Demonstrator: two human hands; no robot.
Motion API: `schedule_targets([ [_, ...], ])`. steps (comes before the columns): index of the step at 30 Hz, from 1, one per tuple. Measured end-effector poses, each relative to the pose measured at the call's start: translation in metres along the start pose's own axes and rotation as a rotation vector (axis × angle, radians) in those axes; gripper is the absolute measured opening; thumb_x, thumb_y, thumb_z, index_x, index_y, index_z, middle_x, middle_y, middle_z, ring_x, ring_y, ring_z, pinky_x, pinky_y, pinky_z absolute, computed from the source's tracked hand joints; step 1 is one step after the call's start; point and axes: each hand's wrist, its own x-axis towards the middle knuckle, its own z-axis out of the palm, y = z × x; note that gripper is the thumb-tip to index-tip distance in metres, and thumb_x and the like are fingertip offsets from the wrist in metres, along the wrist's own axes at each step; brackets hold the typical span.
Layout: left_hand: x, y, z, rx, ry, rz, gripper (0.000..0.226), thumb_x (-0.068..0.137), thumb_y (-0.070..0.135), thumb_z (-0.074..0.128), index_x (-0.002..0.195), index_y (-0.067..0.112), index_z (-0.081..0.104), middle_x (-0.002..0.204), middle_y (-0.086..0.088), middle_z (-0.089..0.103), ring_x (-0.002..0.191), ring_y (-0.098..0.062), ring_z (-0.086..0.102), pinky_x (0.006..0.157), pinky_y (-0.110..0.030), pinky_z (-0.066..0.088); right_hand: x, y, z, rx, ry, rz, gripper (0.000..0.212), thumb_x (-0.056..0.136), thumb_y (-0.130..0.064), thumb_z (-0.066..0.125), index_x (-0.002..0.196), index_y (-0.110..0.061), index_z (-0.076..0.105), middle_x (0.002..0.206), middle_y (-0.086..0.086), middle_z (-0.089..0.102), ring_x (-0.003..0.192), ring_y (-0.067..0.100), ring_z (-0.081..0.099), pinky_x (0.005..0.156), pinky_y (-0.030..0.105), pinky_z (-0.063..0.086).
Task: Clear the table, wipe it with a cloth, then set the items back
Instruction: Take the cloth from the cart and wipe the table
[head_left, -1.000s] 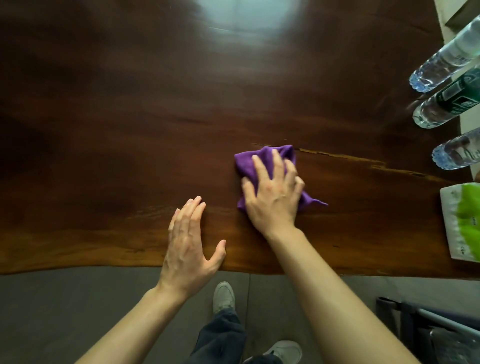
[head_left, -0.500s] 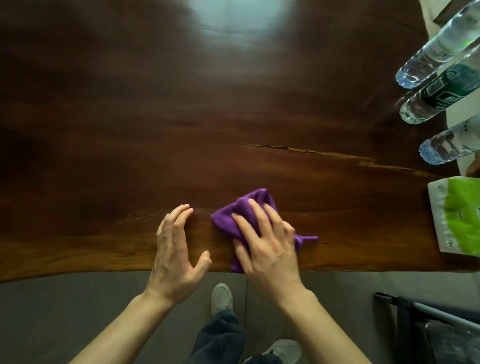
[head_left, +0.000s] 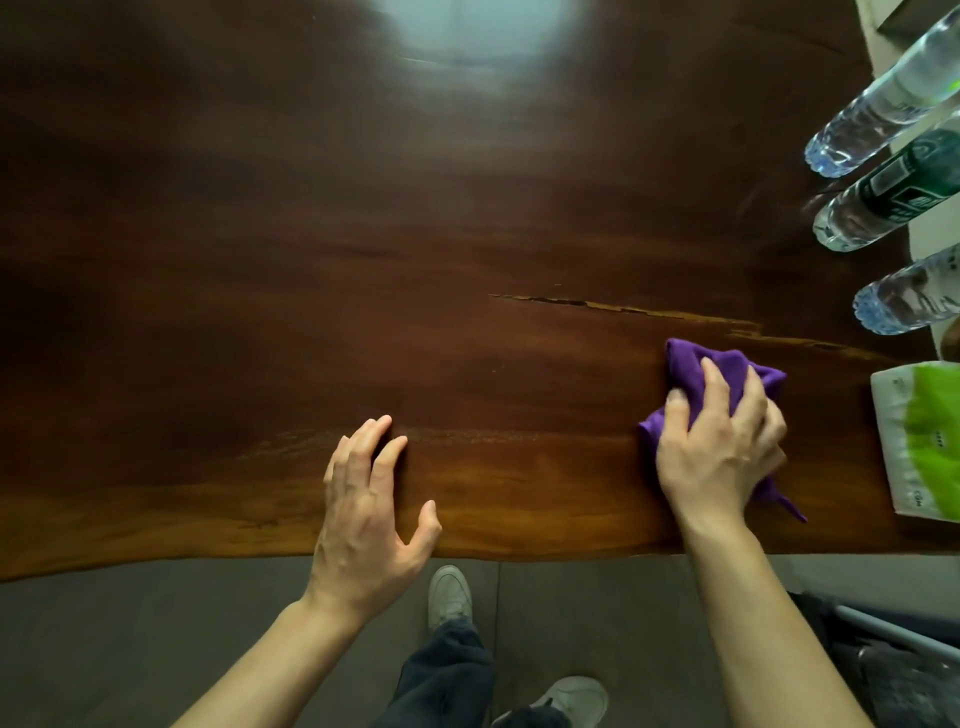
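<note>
A dark wooden table (head_left: 363, 260) fills the view, its near edge running across the lower part of the head view. My right hand (head_left: 722, 447) presses a bunched purple cloth (head_left: 696, 364) onto the table at the right, close to the near edge. The cloth sticks out beyond my fingers on the far side, and a corner trails toward me. My left hand (head_left: 369, 514) rests flat on the near edge of the table with fingers spread, holding nothing.
Three clear water bottles (head_left: 883, 104) (head_left: 893, 197) (head_left: 914, 296) stand along the table's right end. A white and green tissue pack (head_left: 924, 441) lies just right of the cloth. A long crack (head_left: 623, 309) runs across the wood. A chair frame (head_left: 893, 639) stands at the lower right.
My right hand has swept the purple cloth from the near middle of the table to the right, close to the tissue pack. The left hand has stayed on the near edge.
</note>
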Motion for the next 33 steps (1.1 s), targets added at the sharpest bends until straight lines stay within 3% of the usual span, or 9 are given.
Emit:
schedule_targets([
  [4, 0.0, -0.001, 0.001, -0.017, 0.008, -0.009, 0.065, 0.085, 0.043, 0.054, 0.138, 0.005, 0.05, 0.152, -0.012, 0.041, 0.147, -0.024, 0.026, 0.121, -0.049, 0.023, 0.006, -0.055, 0.015, -0.003, -0.022, -0.037, 0.05, 0.098, -0.044, 0.048, 0.145, -0.026, 0.048, 0.159, 0.014, 0.032, 0.139, 0.039, 0.031, 0.106, 0.057, 0.03],
  [9, 0.001, -0.002, 0.001, -0.012, -0.007, -0.008, 0.065, 0.085, 0.044, 0.056, 0.139, 0.007, 0.049, 0.153, -0.011, 0.04, 0.148, -0.024, 0.027, 0.124, -0.042, 0.018, -0.033, -0.105, 0.028, -0.047, -0.097, -0.316, 0.051, 0.096, -0.046, 0.05, 0.144, -0.029, 0.05, 0.159, 0.012, 0.034, 0.139, 0.037, 0.036, 0.104, 0.051, 0.032],
  [14, 0.001, -0.001, -0.004, 0.002, -0.056, 0.017, 0.067, 0.085, 0.042, 0.057, 0.138, 0.003, 0.05, 0.153, -0.014, 0.04, 0.148, -0.029, 0.031, 0.125, -0.043, 0.015, -0.088, -0.11, 0.028, -0.034, -0.183, -0.537, 0.053, 0.095, -0.049, 0.048, 0.146, -0.033, 0.045, 0.159, 0.009, 0.035, 0.141, 0.034, 0.035, 0.105, 0.051, 0.032],
  [20, 0.002, 0.002, -0.011, -0.047, -0.087, -0.018, 0.064, 0.085, 0.039, 0.05, 0.14, 0.006, 0.048, 0.155, -0.009, 0.036, 0.149, -0.022, 0.023, 0.124, -0.045, 0.017, -0.121, -0.085, 0.014, 0.014, -0.343, -0.759, 0.056, 0.097, -0.051, 0.048, 0.15, -0.035, 0.04, 0.163, 0.006, 0.03, 0.147, 0.032, 0.032, 0.107, 0.05, 0.038],
  [23, 0.003, 0.004, -0.017, -0.041, -0.123, -0.035, 0.064, 0.085, 0.039, 0.053, 0.141, 0.008, 0.048, 0.156, -0.007, 0.034, 0.15, -0.022, 0.024, 0.125, -0.037, 0.01, -0.119, -0.073, 0.002, 0.043, -0.386, -0.789, 0.053, 0.095, -0.048, 0.052, 0.146, -0.034, 0.047, 0.16, 0.005, 0.037, 0.144, 0.031, 0.039, 0.104, 0.048, 0.045],
  [26, 0.004, 0.006, -0.022, -0.016, -0.161, -0.063, 0.064, 0.085, 0.033, 0.068, 0.141, 0.01, 0.05, 0.156, -0.006, 0.036, 0.148, -0.027, 0.03, 0.122, -0.041, 0.019, -0.115, -0.068, -0.01, 0.077, -0.431, -0.786, 0.053, 0.087, -0.039, 0.063, 0.139, -0.031, 0.055, 0.154, 0.005, 0.046, 0.138, 0.03, 0.047, 0.098, 0.047, 0.051],
  [28, 0.007, 0.008, -0.026, 0.0, -0.157, -0.081, 0.061, 0.085, 0.04, 0.064, 0.138, 0.011, 0.053, 0.152, -0.006, 0.042, 0.143, -0.027, 0.037, 0.117, -0.042, 0.027, -0.111, -0.068, -0.015, 0.132, -0.464, -0.756, 0.054, 0.083, -0.033, 0.068, 0.135, -0.03, 0.057, 0.151, 0.002, 0.049, 0.135, 0.028, 0.049, 0.096, 0.048, 0.053],
  [31, 0.019, 0.012, -0.033, -0.018, -0.117, -0.13, 0.061, 0.086, 0.05, 0.047, 0.134, 0.013, 0.057, 0.143, -0.003, 0.049, 0.136, -0.023, 0.044, 0.112, -0.039, 0.031, -0.098, -0.07, -0.023, 0.285, -0.498, -0.658, 0.053, 0.085, -0.034, 0.062, 0.137, -0.034, 0.055, 0.152, -0.008, 0.045, 0.138, 0.016, 0.041, 0.104, 0.04, 0.046],
  [33, 0.034, 0.015, -0.036, -0.028, -0.076, -0.147, 0.06, 0.087, 0.05, 0.046, 0.132, 0.013, 0.058, 0.14, -0.002, 0.051, 0.134, -0.021, 0.045, 0.111, -0.039, 0.031, -0.083, -0.071, -0.029, 0.432, -0.504, -0.561, 0.054, 0.083, -0.034, 0.062, 0.137, -0.036, 0.056, 0.147, -0.018, 0.043, 0.138, 0.003, 0.035, 0.112, 0.028, 0.037],
])
